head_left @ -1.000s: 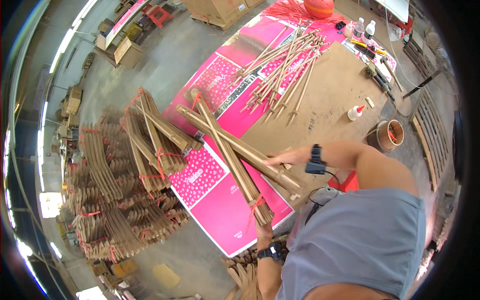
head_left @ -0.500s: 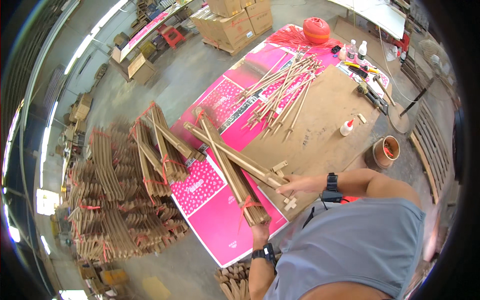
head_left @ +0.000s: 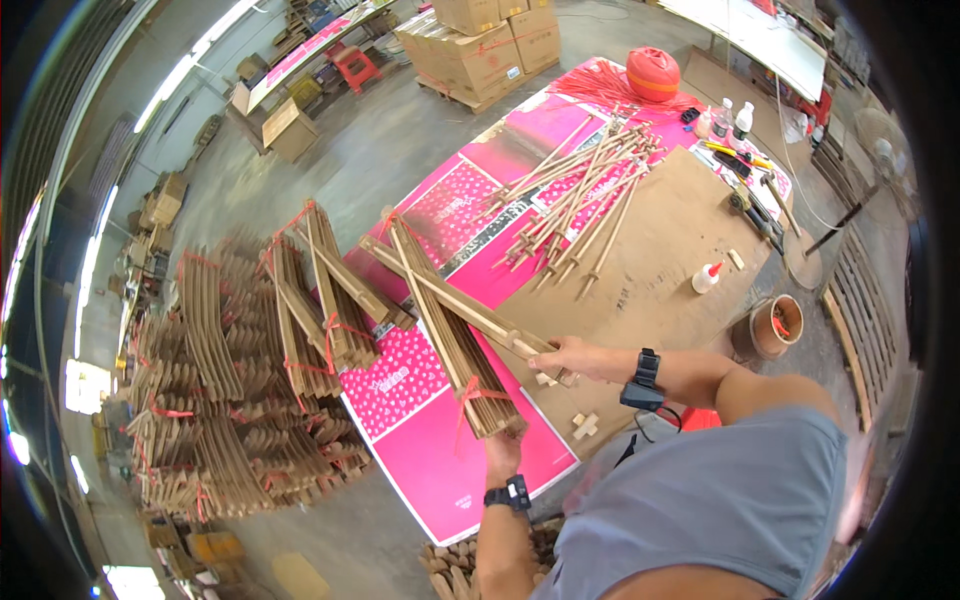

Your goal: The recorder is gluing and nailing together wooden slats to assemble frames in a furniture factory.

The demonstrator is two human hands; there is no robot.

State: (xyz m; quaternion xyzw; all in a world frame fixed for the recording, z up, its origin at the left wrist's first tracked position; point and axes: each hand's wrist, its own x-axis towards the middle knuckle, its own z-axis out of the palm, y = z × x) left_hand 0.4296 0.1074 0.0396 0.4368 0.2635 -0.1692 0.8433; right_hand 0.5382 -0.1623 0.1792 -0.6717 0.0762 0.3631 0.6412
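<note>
Head view. The left hand (head_left: pixel 500 452) is closed around the near end of a bundle of long tan wooden slats tied with red string (head_left: pixel 445 330), which lies across the pink printed sheet (head_left: pixel 440 470). The right hand (head_left: pixel 566 357) is curled around the near end of a single long pale wooden slat (head_left: pixel 440 295) lying crosswise over that bundle. Left of the pink sheet stand stacks of tied curved slat bundles (head_left: pixel 220 400); beyond it lie loose wooden sticks with cross-shaped ends (head_left: pixel 580 200) on brown board (head_left: pixel 660 260). Judgement: the bundle's end should be held firm and the single slat drawn along its length, clear of the red tie.
</note>
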